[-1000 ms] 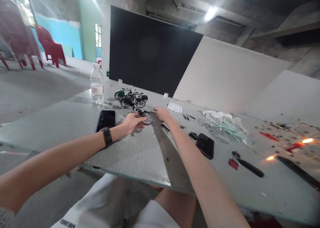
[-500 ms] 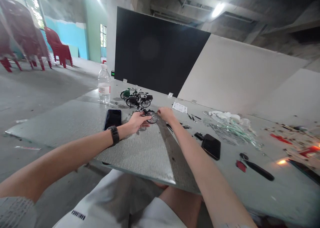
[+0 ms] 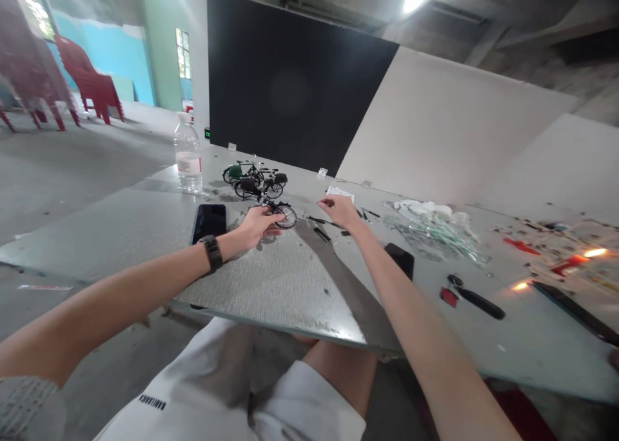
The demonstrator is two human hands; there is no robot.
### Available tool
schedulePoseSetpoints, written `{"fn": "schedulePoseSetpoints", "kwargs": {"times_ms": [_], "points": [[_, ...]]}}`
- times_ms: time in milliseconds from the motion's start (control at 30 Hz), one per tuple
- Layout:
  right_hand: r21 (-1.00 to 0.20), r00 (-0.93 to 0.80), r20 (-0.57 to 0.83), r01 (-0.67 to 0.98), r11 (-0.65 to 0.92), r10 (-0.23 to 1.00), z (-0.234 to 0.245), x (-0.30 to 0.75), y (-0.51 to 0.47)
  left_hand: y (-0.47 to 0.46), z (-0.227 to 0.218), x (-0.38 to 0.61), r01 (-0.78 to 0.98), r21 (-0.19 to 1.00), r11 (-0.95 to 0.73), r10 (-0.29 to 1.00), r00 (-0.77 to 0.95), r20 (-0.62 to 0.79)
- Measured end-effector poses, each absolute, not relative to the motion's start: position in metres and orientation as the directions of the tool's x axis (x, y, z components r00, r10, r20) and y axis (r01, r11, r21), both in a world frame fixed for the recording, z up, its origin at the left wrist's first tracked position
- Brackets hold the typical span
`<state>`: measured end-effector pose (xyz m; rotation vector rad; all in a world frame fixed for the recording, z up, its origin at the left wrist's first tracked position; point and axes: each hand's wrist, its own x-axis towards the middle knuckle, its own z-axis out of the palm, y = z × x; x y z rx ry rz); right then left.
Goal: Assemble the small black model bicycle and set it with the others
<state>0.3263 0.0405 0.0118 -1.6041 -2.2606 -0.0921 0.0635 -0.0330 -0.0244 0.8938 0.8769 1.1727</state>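
Note:
My left hand (image 3: 256, 225) is closed on a small black model bicycle (image 3: 289, 216), its thumb against the spoked wheel nearest me. To the right, my right hand (image 3: 341, 210) hovers over the table with thumb and fingertips pinched together; whatever they hold, if anything, is too small to make out. Just behind the held bicycle stand a model bicycle with a black bag (image 3: 249, 185) and another with a green bag (image 3: 235, 171). Several small dark parts (image 3: 322, 235) lie on the table below my right hand.
A water bottle (image 3: 188, 164) and a phone (image 3: 209, 222) are at the left. On the right lie a black device (image 3: 400, 260), clear plastic frames and bags (image 3: 435, 225), a black-handled tool (image 3: 481, 304) and scattered model parts (image 3: 556, 241). A white paper (image 3: 341, 193) lies behind my right hand.
My right hand has moved away from the bicycle's wheel, to the right and slightly up. My left hand still grips the bicycle. The camera view has shifted a little.

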Motion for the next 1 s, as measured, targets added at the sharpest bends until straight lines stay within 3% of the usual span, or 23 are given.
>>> {"fn": "schedulePoseSetpoints", "kwargs": {"times_ms": [133, 300, 500, 700, 1000], "points": [[-0.229, -0.302, 0.309, 0.897, 0.378, 0.902, 0.015, 0.352, 0.008, -0.032, -0.025, 0.063, -0.356, 0.919, 0.17, 0.981, 0.153, -0.122], [-0.293, -0.296, 0.17, 0.896, 0.335, 0.94, 0.01, 0.374, -0.029, -0.031, -0.029, 0.062, -0.332, 0.924, 0.192, 0.976, 0.159, -0.146], [-0.167, -0.087, 0.194, 0.978, 0.121, 0.977, 0.015, 0.407, -0.037, -0.029, -0.034, 0.062, -0.33, 0.928, 0.172, 0.977, 0.176, -0.119], [-0.125, 0.014, 0.287, 0.992, 0.023, 0.958, 0.014, 0.416, -0.037, -0.029, -0.037, 0.062, -0.297, 0.943, 0.149, 0.976, 0.195, -0.093], [0.007, 0.067, 0.085, 0.998, -0.068, 0.994, 0.004, 0.431, -0.032, -0.031, -0.037, 0.066, -0.283, 0.95, 0.133, 0.975, 0.209, -0.074]]}}
